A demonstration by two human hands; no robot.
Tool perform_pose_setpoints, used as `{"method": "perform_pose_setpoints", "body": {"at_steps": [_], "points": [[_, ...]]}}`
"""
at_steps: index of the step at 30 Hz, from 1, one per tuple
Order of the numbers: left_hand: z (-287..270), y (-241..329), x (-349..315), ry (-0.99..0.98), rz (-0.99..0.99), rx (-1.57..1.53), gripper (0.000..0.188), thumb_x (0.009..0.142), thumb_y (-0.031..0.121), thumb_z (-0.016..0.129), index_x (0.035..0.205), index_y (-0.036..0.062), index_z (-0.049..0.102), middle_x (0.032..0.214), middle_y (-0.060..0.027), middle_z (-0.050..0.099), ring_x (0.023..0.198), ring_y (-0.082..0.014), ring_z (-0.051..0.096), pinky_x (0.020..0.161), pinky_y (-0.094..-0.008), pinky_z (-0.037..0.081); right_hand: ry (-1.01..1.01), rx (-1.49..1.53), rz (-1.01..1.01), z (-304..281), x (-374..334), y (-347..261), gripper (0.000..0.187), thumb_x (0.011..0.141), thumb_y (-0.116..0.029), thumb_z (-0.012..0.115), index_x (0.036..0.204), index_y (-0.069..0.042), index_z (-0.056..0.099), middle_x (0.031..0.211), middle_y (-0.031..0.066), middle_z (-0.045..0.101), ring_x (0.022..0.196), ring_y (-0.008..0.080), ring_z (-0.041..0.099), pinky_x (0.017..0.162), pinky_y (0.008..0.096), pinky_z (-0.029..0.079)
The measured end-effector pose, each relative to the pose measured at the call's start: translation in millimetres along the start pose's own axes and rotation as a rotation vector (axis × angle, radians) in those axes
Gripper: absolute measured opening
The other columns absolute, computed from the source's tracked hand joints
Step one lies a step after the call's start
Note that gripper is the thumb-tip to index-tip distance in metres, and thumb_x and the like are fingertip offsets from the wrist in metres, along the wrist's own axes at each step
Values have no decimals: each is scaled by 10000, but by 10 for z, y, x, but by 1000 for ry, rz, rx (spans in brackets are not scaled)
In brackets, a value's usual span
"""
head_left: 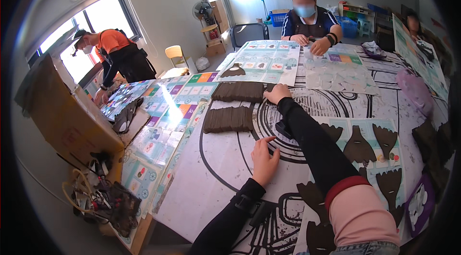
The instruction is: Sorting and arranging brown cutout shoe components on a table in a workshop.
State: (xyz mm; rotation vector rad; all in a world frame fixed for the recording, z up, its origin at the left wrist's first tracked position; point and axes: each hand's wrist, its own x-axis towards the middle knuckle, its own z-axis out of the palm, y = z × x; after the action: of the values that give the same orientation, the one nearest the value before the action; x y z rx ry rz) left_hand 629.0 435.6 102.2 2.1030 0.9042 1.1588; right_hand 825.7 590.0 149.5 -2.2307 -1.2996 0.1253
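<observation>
Two stacks of dark brown cut-outs lay side by side on the white table (216, 168), each a row with its long axis running left to right across the person's view. The far stack (238, 91) sat beyond the near stack (228, 119), a narrow strip of table between them.

The right hand (277, 93) reached far forward, sleeve stretched across the table, and rested at the right end of the far stack. Its fingers curled over that end, touching the pieces; whether they had closed around any of them could not be told from this angle. The left hand (264, 159) lay flat and open on the bare table, fingers spread, holding nothing, well short of both stacks and to the right of the near one.

So the far stack extended leftward from the right hand, which was the hand on it, while the left hand was the closer one to the near stack.

Printed sheets (266, 60) covered the table beyond, where another person sat working.
</observation>
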Motion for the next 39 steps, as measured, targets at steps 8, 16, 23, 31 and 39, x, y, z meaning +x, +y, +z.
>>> {"method": "perform_pose_setpoints", "body": {"at_steps": [8, 16, 23, 31, 39], "points": [[-95, 11, 21, -11, -41, 32, 355, 766, 128, 600, 1111, 87, 527, 1096, -99, 513, 1049, -273, 484, 878, -398, 320, 30, 18, -120, 292, 111, -108, 564, 803, -385, 509, 1036, 124, 581, 1085, 296, 570, 1065, 416, 500, 932, 446, 405], [89, 102, 67, -50, -9, -19, 349, 765, 117, 590, 1107, 84, 528, 1103, -98, 516, 1077, -276, 477, 905, -401, 317, -5, -41, -130, 534, 638, 499, 533, 829, -354, 466, 1056, 117, 572, 1158, 310, 513, 1102, 412, 485, 946, 456, 393], [-68, 74, 21, -23, -24, 8, 349, 766, 119, 589, 1107, 81, 526, 1096, -100, 516, 1069, -278, 474, 903, -400, 316, -48, -140, -260, 347, -39, -102, 756, 902, -467, 401, 1375, 96, 223, 1447, 263, 209, 1321, 386, 260, 1066, 419, 277], [94, 92, 42, 6, 87, -81, 367, 714, 59, 618, 1077, 63, 566, 909, -117, 533, 768, -259, 505, 691, -363, 414, 302, 125, -372, -596, -16, 98, 708, 911, -495, 405, 1296, 97, 355, 1346, 290, 363, 1271, 388, 343, 1056, 427, 278], [-57, -310, 76, -25, 47, -161, 364, 746, 19, 592, 1103, -20, 531, 1074, -154, 535, 1041, -266, 512, 926, -333, 383, -98, 1509, 273, -2586, -1995, 1741, 921, 874, -510, 541, 1369, 125, 94, 1273, 278, 355, 1120, 298, 477, 967, 375, 416]]}}
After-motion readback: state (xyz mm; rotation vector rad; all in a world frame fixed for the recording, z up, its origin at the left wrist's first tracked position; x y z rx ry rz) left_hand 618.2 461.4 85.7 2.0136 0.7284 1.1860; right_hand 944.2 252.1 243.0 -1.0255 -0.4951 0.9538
